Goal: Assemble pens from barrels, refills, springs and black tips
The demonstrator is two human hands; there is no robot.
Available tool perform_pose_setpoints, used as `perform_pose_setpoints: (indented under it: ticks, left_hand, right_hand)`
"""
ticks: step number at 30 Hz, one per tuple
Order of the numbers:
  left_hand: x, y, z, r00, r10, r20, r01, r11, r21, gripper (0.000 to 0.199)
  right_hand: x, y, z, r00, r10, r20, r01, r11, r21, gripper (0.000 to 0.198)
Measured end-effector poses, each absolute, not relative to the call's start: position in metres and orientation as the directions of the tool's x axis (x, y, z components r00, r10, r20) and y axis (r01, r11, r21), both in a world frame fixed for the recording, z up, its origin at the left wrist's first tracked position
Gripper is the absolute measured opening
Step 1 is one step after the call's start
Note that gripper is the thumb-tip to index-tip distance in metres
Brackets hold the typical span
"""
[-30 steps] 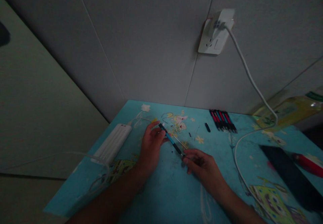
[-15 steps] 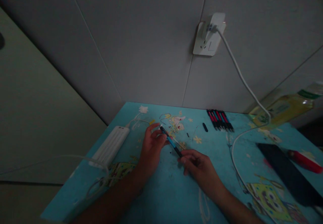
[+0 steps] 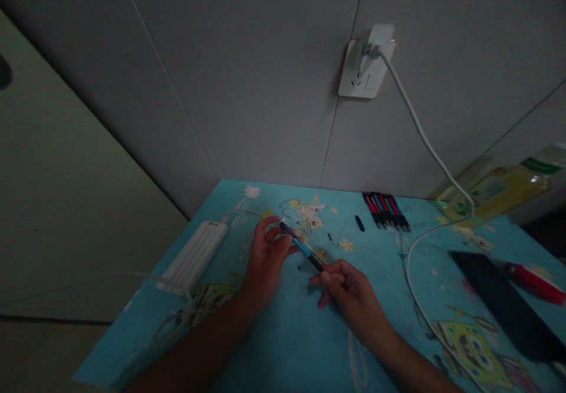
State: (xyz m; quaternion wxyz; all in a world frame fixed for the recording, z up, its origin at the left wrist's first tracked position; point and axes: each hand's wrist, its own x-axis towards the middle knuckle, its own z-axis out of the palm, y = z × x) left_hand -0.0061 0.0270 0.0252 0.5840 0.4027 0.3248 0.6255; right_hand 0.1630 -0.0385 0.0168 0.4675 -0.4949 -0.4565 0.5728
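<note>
A blue-and-black pen (image 3: pixel 304 247) slants across the middle of the view, above the table. My left hand (image 3: pixel 265 260) pinches its upper part between thumb and fingers, near the pale tip. At the pen's lower black end, my right hand (image 3: pixel 349 292) has thumb and fingertips closed on it. Past my hands, a short black piece (image 3: pixel 359 223) like a grip sleeve and a tiny dark bit (image 3: pixel 329 236) lie on the table (image 3: pixel 300 346). Farther right, several red or blue pens (image 3: pixel 386 211) are lined up side by side.
On the left is a white power strip (image 3: pixel 193 257) with cords. A white cable (image 3: pixel 424 136) hangs from the wall socket (image 3: pixel 362 71) onto the table. At the right are a bottle of yellow liquid (image 3: pixel 499 189), a dark flat blade-like object (image 3: pixel 504 304) and a red object (image 3: pixel 535 282).
My right hand has shifted slightly to the right along with the pen's lower end, its fingers a little changed in pose. My left hand keeps its hold almost unmoved.
</note>
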Motion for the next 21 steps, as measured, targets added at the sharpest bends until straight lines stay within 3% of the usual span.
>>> perform_pose_setpoints:
  ticks: [12,17,21]
  left_hand:
    - [-0.0064,0.0264,0.0255,0.062,0.992,0.109,-0.526,-0.06,0.849,0.039]
    - [-0.0093,0.0284,0.0244,0.032,0.994,0.109,-0.521,-0.077,0.85,0.041]
    - [-0.0097,0.0277,0.0241,0.087,0.987,0.135,-0.546,-0.066,0.835,0.039]
  right_hand:
    - [0.1622,-0.0423,0.0161,-0.224,0.957,-0.182,-0.058,-0.2,-0.978,0.059]
    - [0.1623,-0.045,0.0207,-0.129,0.99,-0.056,0.085,-0.045,-0.995,0.038]
    - [0.1635,-0.0465,0.0205,-0.255,0.958,-0.13,-0.014,-0.138,-0.99,0.042]
